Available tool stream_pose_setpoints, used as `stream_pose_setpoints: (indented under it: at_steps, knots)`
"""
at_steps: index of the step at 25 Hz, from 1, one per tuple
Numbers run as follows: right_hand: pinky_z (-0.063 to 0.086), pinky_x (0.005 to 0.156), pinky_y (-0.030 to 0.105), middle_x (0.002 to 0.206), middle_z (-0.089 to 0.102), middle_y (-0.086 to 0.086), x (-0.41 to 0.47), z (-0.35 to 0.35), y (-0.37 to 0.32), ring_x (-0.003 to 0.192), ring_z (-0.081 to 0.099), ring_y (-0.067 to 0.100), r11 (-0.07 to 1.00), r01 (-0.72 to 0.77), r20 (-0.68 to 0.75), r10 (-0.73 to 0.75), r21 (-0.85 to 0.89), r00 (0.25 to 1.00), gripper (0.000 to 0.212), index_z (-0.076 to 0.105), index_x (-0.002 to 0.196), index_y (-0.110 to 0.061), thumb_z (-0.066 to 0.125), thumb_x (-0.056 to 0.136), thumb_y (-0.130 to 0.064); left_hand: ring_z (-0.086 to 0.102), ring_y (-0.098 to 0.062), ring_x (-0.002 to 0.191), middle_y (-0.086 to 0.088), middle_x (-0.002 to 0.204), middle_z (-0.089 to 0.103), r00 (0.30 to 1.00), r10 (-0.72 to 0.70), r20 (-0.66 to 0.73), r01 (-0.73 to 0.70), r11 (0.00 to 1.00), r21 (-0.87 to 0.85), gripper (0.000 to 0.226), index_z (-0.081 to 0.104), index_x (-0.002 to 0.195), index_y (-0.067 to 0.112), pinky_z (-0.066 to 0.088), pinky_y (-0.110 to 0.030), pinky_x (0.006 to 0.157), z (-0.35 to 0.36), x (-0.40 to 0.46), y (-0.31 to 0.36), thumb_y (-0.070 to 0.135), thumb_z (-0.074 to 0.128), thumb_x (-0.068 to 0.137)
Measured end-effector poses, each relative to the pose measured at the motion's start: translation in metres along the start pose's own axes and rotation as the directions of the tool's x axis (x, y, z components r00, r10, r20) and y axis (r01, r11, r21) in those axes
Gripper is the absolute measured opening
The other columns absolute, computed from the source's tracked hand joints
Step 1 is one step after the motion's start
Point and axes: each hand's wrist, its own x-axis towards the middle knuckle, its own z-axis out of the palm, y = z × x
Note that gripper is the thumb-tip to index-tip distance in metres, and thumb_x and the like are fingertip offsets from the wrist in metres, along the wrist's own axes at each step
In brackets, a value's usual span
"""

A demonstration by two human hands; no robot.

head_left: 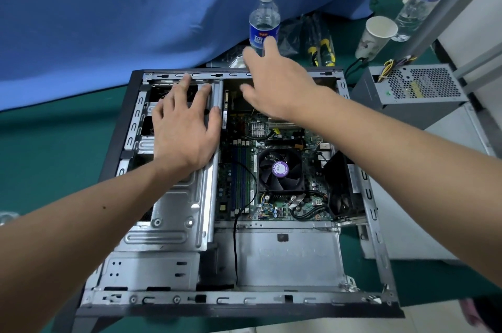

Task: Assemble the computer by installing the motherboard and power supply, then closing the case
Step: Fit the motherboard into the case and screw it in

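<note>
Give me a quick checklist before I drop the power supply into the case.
1. Motherboard lying in the case: ok; screws cannot tell.
2. Power supply within reach, outside on the right: ok.
3. Empty near bay free of obstructions: not ok, a black cable crosses it.
4. Hands free: ok; left hand rests flat on the drive cage, right hand open.
5. Water bottle capped: ok.

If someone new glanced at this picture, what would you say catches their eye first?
The open computer case fills the view, its motherboard already inside with a black fan at the middle. The left hand lies spread on the metal drive cage, the right hand reaches over the far edge, and the power supply sits outside at right.
</note>
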Motion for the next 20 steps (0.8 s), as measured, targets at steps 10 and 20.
stream_pose_setpoints:
  at_steps: [10,20]
  knots:
    - [0.04,0.066,0.042,0.125,0.04,0.017,0.008,0.0,-0.009,0.078,0.054,0.036,0.997,-0.022,-0.033,0.024,0.076,0.999,0.024,0.042,0.113,-0.011,0.054,0.095,-0.021,0.021,-0.028,0.146,-0.007,0.163,0.02,1.0,-0.002,-0.006,0.002,1.0,-0.006,0.059,0.037,0.148,0.03,0.018,-0.05,0.116,0.0,0.0,0.0,0.052,0.022,0.096]
    - [0.035,0.062,0.035,0.115,0.038,0.011,0.011,-0.002,0.007,0.077,0.054,0.032,0.993,0.025,0.053,-0.031,0.115,0.998,0.013,0.047,0.108,-0.012,0.047,0.097,-0.02,0.02,-0.028,0.147,-0.008,0.163,0.018,1.0,0.0,0.007,0.0,1.0,-0.001,0.055,0.036,0.149,0.029,0.016,-0.049,0.117,-0.001,0.0,0.0,0.05,0.025,0.099]
